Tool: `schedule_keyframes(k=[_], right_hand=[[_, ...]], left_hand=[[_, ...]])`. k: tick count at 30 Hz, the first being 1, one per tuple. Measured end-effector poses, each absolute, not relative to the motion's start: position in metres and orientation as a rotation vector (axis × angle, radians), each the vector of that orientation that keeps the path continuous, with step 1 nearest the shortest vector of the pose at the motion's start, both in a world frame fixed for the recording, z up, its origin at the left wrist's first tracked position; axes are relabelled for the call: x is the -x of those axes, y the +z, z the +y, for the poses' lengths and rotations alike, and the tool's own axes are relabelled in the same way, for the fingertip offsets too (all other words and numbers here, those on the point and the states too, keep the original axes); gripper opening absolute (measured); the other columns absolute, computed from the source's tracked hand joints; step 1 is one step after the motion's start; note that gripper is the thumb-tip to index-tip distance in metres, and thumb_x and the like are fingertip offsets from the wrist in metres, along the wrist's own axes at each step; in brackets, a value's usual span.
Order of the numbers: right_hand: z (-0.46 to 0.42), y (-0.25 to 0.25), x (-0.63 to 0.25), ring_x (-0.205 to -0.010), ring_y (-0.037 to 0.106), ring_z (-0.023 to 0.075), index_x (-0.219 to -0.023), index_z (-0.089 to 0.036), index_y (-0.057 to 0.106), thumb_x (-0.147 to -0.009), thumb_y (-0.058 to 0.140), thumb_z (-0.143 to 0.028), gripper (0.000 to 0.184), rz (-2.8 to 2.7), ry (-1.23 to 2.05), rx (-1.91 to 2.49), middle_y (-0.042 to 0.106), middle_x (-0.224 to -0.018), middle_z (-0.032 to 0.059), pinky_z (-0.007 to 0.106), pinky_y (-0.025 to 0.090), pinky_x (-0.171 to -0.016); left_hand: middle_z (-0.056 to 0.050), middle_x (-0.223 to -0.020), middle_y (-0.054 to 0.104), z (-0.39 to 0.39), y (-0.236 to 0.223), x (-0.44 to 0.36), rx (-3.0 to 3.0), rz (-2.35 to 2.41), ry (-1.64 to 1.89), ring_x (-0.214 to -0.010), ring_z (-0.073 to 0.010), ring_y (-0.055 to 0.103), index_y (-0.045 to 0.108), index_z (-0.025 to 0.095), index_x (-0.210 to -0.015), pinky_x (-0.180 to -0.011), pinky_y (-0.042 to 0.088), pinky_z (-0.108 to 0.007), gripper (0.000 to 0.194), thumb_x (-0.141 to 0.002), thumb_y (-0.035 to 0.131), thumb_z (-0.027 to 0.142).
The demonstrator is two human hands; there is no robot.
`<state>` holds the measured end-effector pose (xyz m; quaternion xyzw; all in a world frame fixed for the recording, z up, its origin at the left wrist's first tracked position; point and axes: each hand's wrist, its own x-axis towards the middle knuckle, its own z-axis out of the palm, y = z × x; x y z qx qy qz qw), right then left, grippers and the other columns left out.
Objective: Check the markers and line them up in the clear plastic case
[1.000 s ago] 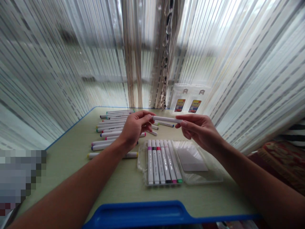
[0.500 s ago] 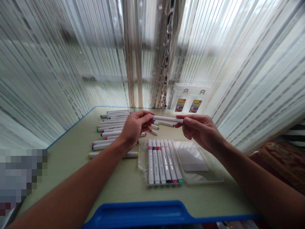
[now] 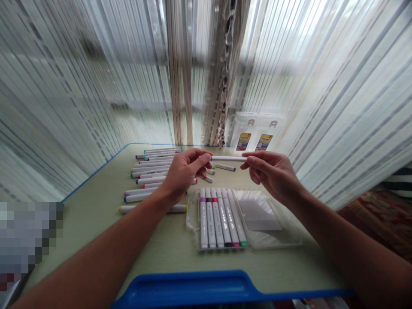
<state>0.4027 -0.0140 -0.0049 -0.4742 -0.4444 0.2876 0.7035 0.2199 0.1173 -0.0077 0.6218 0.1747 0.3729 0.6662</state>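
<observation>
A slim white marker (image 3: 228, 159) is held level above the table, between both hands. My left hand (image 3: 189, 169) pinches its left end, where a dark ring shows by the fingertips. At the other end, my right hand (image 3: 268, 171) grips it with thumb and fingers. Below them lies an opened clear plastic case (image 3: 193, 214). Several white markers (image 3: 219, 223) stand side by side in its left half, with purple, black, red, pink and green ends or bands. The case's right half (image 3: 289, 238) has a pale sheet inside it.
Loose markers (image 3: 138, 197) lie in rows on the left of the pale green table (image 3: 96, 240), partly behind my left arm. Two clear packages (image 3: 259, 128) with yellow labels stand at the back. A blue tray edge (image 3: 193, 285) runs along the front; a string curtain (image 3: 128, 77) hangs behind.
My left hand has shifted slightly to the right along with the marker's left end. My right hand has risen a little, its fingers now covering more of the marker's right end.
</observation>
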Motion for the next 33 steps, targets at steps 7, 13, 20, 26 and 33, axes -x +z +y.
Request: schedule_keyframes(k=[7, 13, 20, 26, 33], right_hand=[[-0.0113, -0.0036, -0.4047, -0.040, 0.047, 0.0061, -0.083, -0.017, 0.079, -0.074, 0.083, -0.030, 0.016, -0.935, 0.611, 1.068, 0.073, -0.067, 0.0045, 0.022, 0.031, -0.038], [-0.0095, -0.0038, -0.4081, -0.040, 0.045, 0.0059, -0.084, -0.017, 0.077, -0.074, 0.083, -0.032, 0.019, -0.895, 0.599, 1.086, 0.072, -0.066, 0.0035, 0.023, 0.030, -0.037], [-0.0083, -0.0038, -0.4098, -0.039, 0.045, 0.0052, -0.082, -0.016, 0.077, -0.072, 0.083, -0.031, 0.019, -0.858, 0.609, 1.086, 0.071, -0.065, 0.0034, 0.021, 0.029, -0.036], [-0.0081, -0.0037, -0.4107, -0.039, 0.044, 0.0053, -0.082, -0.016, 0.076, -0.072, 0.083, -0.033, 0.021, -0.851, 0.608, 1.104, 0.071, -0.065, 0.0029, 0.022, 0.029, -0.036], [-0.0077, -0.0048, -0.4115, -0.036, 0.043, 0.0052, -0.081, -0.017, 0.076, -0.074, 0.081, -0.036, 0.021, -0.838, 0.623, 1.133, 0.074, -0.068, 0.0053, 0.022, 0.029, -0.034]], left_hand=[[-0.004, -0.080, 0.071, 0.1167, -0.0074, -0.2180, -1.486, 0.407, 0.833, -0.052, -0.0072, 0.055, 0.076, 0.014, -0.098, -0.047, 0.040, -0.021, 0.027, -0.081, 0.077, 0.035], [-0.009, -0.089, 0.077, 0.1151, -0.0069, -0.2169, -1.456, 0.356, 0.810, -0.055, -0.0088, 0.058, 0.077, 0.015, -0.106, -0.051, 0.043, -0.023, 0.029, -0.083, 0.074, 0.032], [-0.010, -0.091, 0.078, 0.1149, -0.0062, -0.2158, -1.406, 0.304, 0.769, -0.055, -0.0101, 0.060, 0.077, 0.016, -0.108, -0.055, 0.046, -0.026, 0.029, -0.083, 0.072, 0.029], [-0.011, -0.091, 0.078, 0.1148, -0.0055, -0.2159, -1.380, 0.282, 0.747, -0.056, -0.0108, 0.060, 0.077, 0.015, -0.108, -0.056, 0.046, -0.026, 0.030, -0.081, 0.071, 0.026], [-0.011, -0.089, 0.078, 0.1142, -0.0057, -0.2159, -1.399, 0.283, 0.763, -0.056, -0.0111, 0.061, 0.078, 0.015, -0.108, -0.055, 0.045, -0.026, 0.029, -0.083, 0.071, 0.029]])
